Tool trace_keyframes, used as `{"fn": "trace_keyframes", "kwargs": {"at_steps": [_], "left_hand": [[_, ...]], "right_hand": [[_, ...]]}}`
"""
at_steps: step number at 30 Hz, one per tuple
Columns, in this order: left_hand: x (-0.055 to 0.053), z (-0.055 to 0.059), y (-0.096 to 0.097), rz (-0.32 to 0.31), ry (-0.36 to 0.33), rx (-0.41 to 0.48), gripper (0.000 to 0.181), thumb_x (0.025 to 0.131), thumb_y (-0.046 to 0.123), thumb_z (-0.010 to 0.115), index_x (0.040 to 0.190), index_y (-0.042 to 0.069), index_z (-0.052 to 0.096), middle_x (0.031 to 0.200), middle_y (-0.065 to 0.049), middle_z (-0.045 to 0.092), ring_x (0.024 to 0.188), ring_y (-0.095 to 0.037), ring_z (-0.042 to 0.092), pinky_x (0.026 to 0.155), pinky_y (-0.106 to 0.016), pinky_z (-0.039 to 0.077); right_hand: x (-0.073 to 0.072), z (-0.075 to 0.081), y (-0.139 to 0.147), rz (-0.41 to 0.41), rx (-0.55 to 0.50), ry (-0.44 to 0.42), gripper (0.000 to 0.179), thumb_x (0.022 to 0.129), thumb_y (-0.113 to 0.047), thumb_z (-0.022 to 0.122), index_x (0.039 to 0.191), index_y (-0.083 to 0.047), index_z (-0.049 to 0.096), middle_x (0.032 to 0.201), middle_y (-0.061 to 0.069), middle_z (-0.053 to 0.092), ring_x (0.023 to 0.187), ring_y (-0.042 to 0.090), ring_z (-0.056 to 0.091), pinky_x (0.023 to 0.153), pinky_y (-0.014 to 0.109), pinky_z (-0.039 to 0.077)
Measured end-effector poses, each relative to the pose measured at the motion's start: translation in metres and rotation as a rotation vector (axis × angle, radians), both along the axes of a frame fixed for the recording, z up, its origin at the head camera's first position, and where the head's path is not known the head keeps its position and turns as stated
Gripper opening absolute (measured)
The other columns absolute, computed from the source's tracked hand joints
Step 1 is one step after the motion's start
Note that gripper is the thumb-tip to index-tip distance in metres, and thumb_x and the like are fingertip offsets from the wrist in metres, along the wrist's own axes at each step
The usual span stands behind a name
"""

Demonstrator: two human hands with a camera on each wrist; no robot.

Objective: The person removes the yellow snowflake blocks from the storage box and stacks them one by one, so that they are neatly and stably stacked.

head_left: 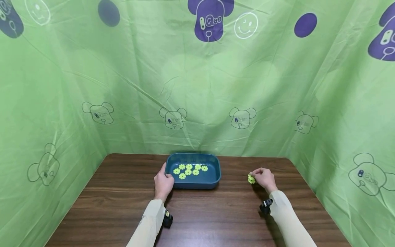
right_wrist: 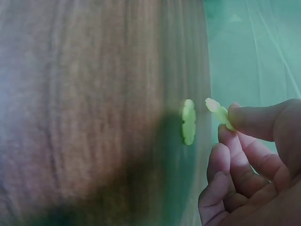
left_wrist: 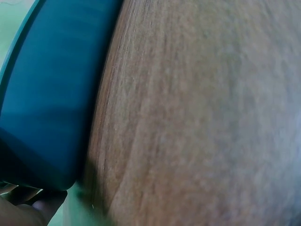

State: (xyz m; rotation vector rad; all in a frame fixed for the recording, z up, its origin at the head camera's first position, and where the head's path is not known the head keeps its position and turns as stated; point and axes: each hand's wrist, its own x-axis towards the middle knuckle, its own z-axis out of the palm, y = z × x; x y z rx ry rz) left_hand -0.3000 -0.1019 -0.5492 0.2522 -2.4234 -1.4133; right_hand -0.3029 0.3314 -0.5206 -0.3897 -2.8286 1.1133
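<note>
A green fabric enclosure (head_left: 200, 85) stands behind and to both sides of the bench; its cloth is creased and printed with purple and outlined bear heads, purple ovals and winking faces. The bench (head_left: 216, 212) has a dark brown wood-grain top.

A blue-green tray (head_left: 194, 185) stands upright on the bench near its far edge, left of the middle. Eight yellow-green flower-shaped pieces (head_left: 188, 172) lie inside, grouped over the left and centre of the tray floor, some nearly touching.

The left hand (head_left: 163, 184) holds the tray at its left end, thumb at the rim near the front corner; the left wrist view shows only part of the fingers, at the corner of the tray.

The right hand (head_left: 264, 178) is well apart from the tray, to its right. It pinches one flower piece (right_wrist: 217, 112) between thumb and fingertip, the piece tilted; the remaining fingers are curled. Just beside it, a second loose piece (right_wrist: 188, 122) is seen edge-on against the bench.

Both arms wear pale sleeves (head_left: 150, 214), each with a black wrist device (head_left: 167, 219) attached.
</note>
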Motion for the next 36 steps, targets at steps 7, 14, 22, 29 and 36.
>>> {"fn": "trace_keyframes", "kwargs": {"at_steps": [7,14,22,29,36], "left_hand": [[0.0,-0.001,0.0,0.007,0.005,-0.002,0.061,0.091,0.002,0.05,0.152,0.002,0.045,0.146,-0.024,0.054,0.133,-0.045,0.052,0.108,-0.056,0.045],[0.001,0.0,0.0,0.004,-0.001,0.003,0.062,0.091,0.003,0.05,0.153,0.004,0.045,0.148,-0.023,0.053,0.134,-0.044,0.052,0.108,-0.056,0.045],[-0.001,0.0,0.001,0.004,-0.006,0.001,0.061,0.091,0.002,0.05,0.153,0.003,0.044,0.149,-0.023,0.052,0.135,-0.043,0.051,0.11,-0.055,0.043],[0.0,0.001,0.001,0.005,-0.023,0.005,0.062,0.092,0.003,0.049,0.154,0.004,0.043,0.15,-0.022,0.051,0.136,-0.042,0.05,0.11,-0.055,0.044],[0.0,0.001,0.002,0.005,-0.027,-0.001,0.062,0.091,0.003,0.049,0.153,0.004,0.043,0.15,-0.022,0.052,0.136,-0.043,0.05,0.11,-0.055,0.043]], "right_hand": [[0.004,-0.009,0.0,-0.019,-0.036,-0.022,0.025,0.095,-0.029,0.069,0.099,-0.004,0.072,0.11,0.015,0.071,0.096,0.029,0.059,0.072,0.032,0.045],[0.0,-0.025,0.005,-0.033,0.015,-0.003,0.026,0.093,-0.031,0.071,0.094,-0.006,0.074,0.104,0.015,0.072,0.098,0.032,0.06,0.076,0.036,0.045],[0.003,-0.022,0.0,-0.045,0.026,-0.03,0.026,0.095,-0.031,0.068,0.097,-0.005,0.073,0.106,0.016,0.07,0.097,0.033,0.059,0.074,0.036,0.044],[0.005,-0.021,-0.002,-0.036,0.024,-0.019,0.025,0.096,-0.029,0.067,0.098,-0.005,0.072,0.104,0.016,0.07,0.094,0.032,0.06,0.073,0.035,0.045],[0.004,-0.024,0.0,-0.029,0.035,0.007,0.025,0.095,-0.027,0.067,0.098,-0.004,0.073,0.1,0.015,0.071,0.09,0.03,0.06,0.067,0.032,0.044]]}}
